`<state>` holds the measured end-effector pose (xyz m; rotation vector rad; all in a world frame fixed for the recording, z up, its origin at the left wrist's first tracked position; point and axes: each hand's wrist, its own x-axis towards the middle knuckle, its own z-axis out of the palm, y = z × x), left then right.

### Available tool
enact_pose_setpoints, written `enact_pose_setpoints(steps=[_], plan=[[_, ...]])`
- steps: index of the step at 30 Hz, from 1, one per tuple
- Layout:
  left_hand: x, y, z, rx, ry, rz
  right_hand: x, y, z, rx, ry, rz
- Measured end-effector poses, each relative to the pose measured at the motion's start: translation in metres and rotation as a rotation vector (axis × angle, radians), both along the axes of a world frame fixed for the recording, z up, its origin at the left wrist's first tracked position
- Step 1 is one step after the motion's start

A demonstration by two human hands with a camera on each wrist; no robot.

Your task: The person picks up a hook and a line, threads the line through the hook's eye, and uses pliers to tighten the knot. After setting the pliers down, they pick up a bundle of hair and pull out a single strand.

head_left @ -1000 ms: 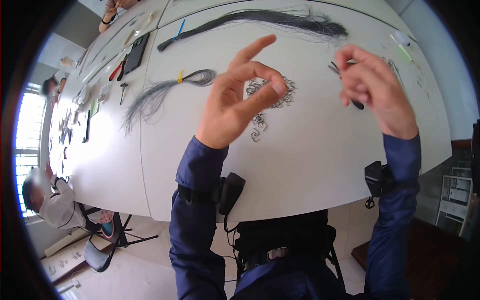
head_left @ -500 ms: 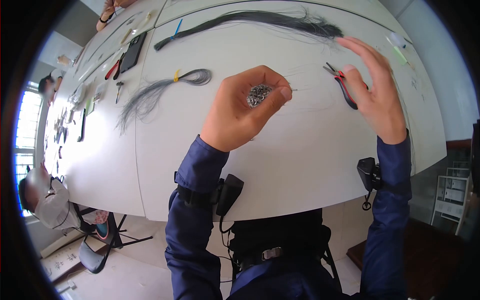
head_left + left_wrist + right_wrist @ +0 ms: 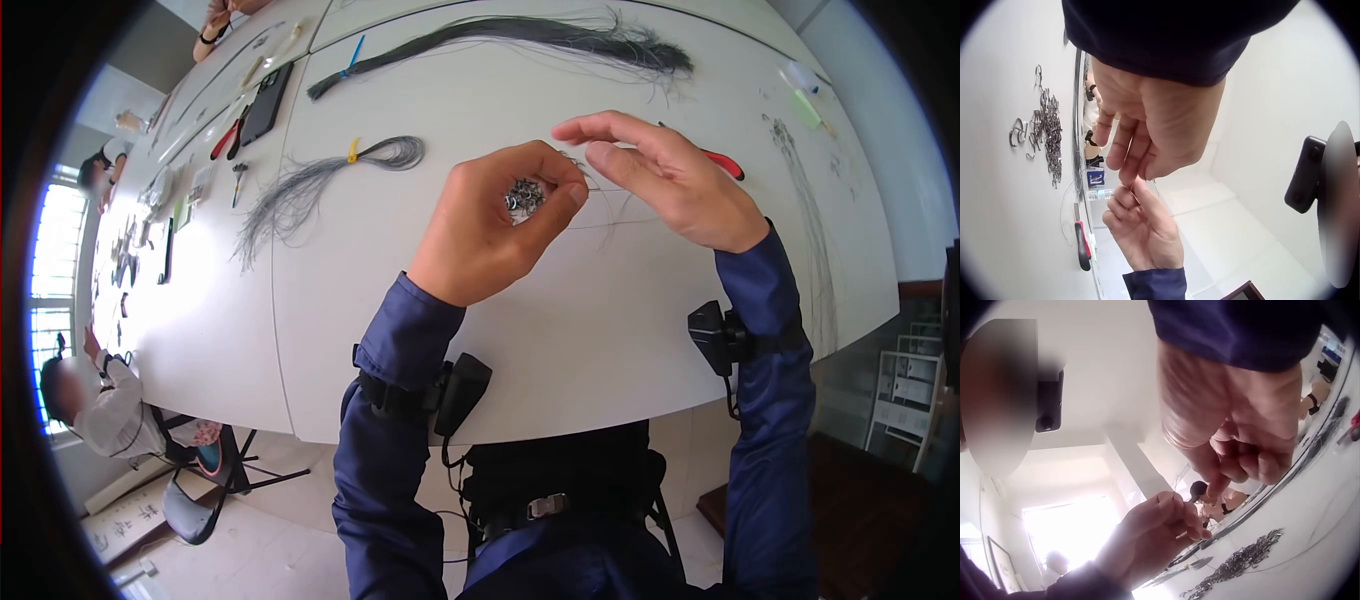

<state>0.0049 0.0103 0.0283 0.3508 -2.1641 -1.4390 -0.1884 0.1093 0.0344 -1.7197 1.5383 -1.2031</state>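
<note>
My left hand point(image 3: 470, 225) is raised over the table, thumb and index finger pinching a tiny fish hook, mostly hidden by the fingertips. A fine strand of line point(image 3: 1178, 477) sticks up beside these fingers in the right wrist view. My right hand point(image 3: 685, 190) is close on the right; in the left wrist view its thumb and index fingertips meet right at the left fingertips, pinching the thin line. A pile of metal fish hooks point(image 3: 1052, 137) lies on the table below, partly seen through the ring of my left fingers.
Red-and-black pliers point(image 3: 1082, 247) lie beyond my right hand. A long dark bundle of line point(image 3: 500, 32) stretches across the back, a yellow-tied bundle point(image 3: 310, 190) to the left. A black phone point(image 3: 267, 104) and red pliers point(image 3: 226, 138) are farther left. Other people sit around the table.
My right hand has swung out, opened, then come back left beside the left fingertips. The left hand has turned, its raised index finger now bent down against the thumb.
</note>
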Motion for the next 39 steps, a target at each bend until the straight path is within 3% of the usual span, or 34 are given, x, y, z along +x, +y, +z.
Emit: enact_pose_setpoints(steps=[2, 8, 17, 20, 23, 26, 29, 32, 39], plan=[[-0.001, -0.001, -0.002, -0.016, -0.005, 0.005, 0.005, 0.001, 0.005, 0.183, -0.27, 0.107], [-0.004, 0.0, -0.008, -0.041, 0.042, 0.045, -0.005, 0.005, 0.017, 0.458, -0.232, 0.034], [-0.005, -0.001, -0.011, -0.057, 0.029, 0.081, -0.008, 0.001, 0.006, 0.333, -0.066, 0.03], [-0.002, -0.001, -0.004, -0.03, -0.048, 0.059, -0.006, 0.002, 0.006, 0.195, 0.099, -0.021], [-0.002, -0.001, -0.005, -0.055, -0.085, 0.05, 0.0, 0.001, -0.005, 0.171, -0.165, 0.032], [-0.002, -0.002, -0.007, -0.075, -0.057, 0.044, 0.001, 0.0, -0.008, 0.191, -0.265, 0.018], [-0.004, -0.001, -0.008, -0.074, -0.041, 0.104, -0.006, 0.003, 0.0, 0.211, -0.119, -0.163], [-0.003, -0.004, -0.008, -0.089, -0.06, 0.164, -0.006, 0.003, -0.004, 0.093, -0.124, -0.185], [-0.004, -0.004, -0.012, -0.11, -0.102, 0.204, 0.004, 0.005, 0.006, 0.173, -0.012, -0.266]])
